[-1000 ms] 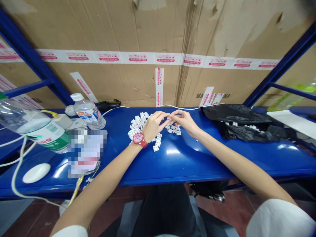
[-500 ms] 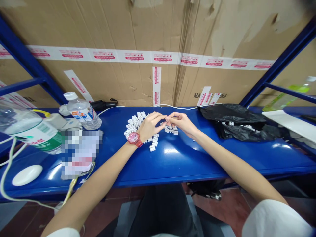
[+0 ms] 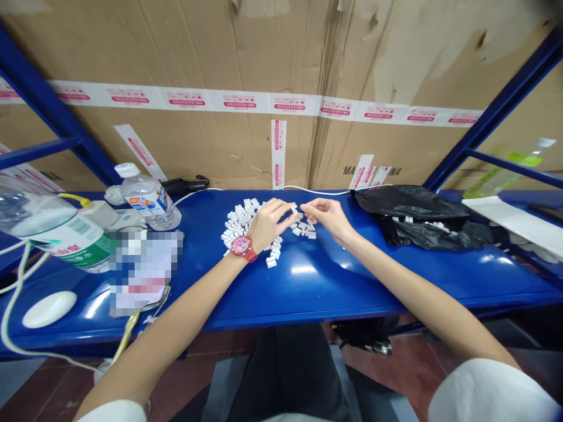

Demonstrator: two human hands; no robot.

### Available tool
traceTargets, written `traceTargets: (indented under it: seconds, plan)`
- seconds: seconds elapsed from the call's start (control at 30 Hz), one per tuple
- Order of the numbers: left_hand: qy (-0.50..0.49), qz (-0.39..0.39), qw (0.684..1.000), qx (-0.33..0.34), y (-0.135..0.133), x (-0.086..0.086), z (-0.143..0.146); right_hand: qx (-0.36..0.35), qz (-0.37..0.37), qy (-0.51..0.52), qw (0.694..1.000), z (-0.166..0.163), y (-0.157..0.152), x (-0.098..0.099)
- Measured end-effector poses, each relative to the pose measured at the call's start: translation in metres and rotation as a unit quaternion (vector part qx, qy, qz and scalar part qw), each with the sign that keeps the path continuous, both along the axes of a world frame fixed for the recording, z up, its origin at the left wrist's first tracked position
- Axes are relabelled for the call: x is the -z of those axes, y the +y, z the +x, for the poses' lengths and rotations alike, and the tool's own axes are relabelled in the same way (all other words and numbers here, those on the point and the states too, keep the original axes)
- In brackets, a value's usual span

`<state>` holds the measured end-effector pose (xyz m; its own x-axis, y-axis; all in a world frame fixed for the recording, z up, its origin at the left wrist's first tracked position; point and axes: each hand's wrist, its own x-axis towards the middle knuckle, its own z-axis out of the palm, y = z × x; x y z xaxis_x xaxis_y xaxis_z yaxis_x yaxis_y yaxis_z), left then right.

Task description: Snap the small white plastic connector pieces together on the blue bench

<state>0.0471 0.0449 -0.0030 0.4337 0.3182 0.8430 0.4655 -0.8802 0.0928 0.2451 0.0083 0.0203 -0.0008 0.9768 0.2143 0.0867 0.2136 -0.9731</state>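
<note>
Tabletop (image 3: 308, 293) stretches between white pieces (image 3: 240, 220) and front edge (image 3: 303, 320); left hand (image 3: 268, 225) pinches one piece (image 3: 294, 208); right hand (image 3: 329, 217) nearly closed, contents unclear

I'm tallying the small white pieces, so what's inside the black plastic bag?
Some small white pieces show through the opening of the black plastic bag. The plastic covers the rest, so their number and anything deeper inside can't be seen.
</note>
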Motion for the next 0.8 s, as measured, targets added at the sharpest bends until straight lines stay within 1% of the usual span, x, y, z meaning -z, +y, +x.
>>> traceTargets:
  seconds: [0.07,0.13,0.17,0.23,0.27,0.33,0.4,0.47,0.53,0.63,0.73,0.8]
  plan:
    - [-0.02,-0.008,1.0,-0.01,0.003,-0.002,-0.005,0.034,0.005,-0.039,0.999,0.027,-0.008,-0.003]
    - [-0.024,-0.016,1.0,-0.011,0.005,-0.003,-0.007,0.048,0.008,-0.129,0.99,0.057,-0.02,-0.005]
    - [-0.014,-0.017,1.0,-0.006,0.006,-0.002,-0.007,0.051,0.014,-0.186,0.981,0.07,-0.027,-0.005]
    - [0.027,-0.005,1.0,0.003,0.004,0.0,-0.003,0.068,0.034,-0.273,0.959,0.083,-0.039,-0.007]
    - [0.051,0.008,0.999,0.005,0.002,0.001,0.001,0.075,0.046,-0.29,0.953,0.082,-0.043,-0.007]
    - [0.088,0.039,0.995,0.004,-0.004,0.003,0.009,0.063,0.062,-0.263,0.961,0.068,-0.044,-0.008]
    - [0.106,0.062,0.992,0.004,-0.011,0.003,0.015,0.015,0.055,-0.199,0.978,0.045,-0.038,-0.009]
    - [0.114,0.058,0.992,0.008,-0.015,0.002,0.016,-0.023,0.032,-0.144,0.989,0.025,-0.029,-0.01]
    - [0.133,0.036,0.99,0.014,-0.017,0.001,0.015,-0.036,0.007,-0.117,0.992,0.015,-0.022,-0.009]
    - [0.164,0.019,0.986,0.026,-0.016,0.0,0.012,-0.059,-0.034,-0.103,0.992,0.017,-0.019,-0.003]
    - [0.167,0.016,0.985,0.038,-0.015,0.002,0.014,-0.081,-0.067,-0.101,0.989,0.025,-0.022,0.003]
    - [0.166,0.011,0.985,0.048,-0.015,0.004,0.015,-0.084,-0.083,-0.105,0.988,0.03,-0.024,0.005]
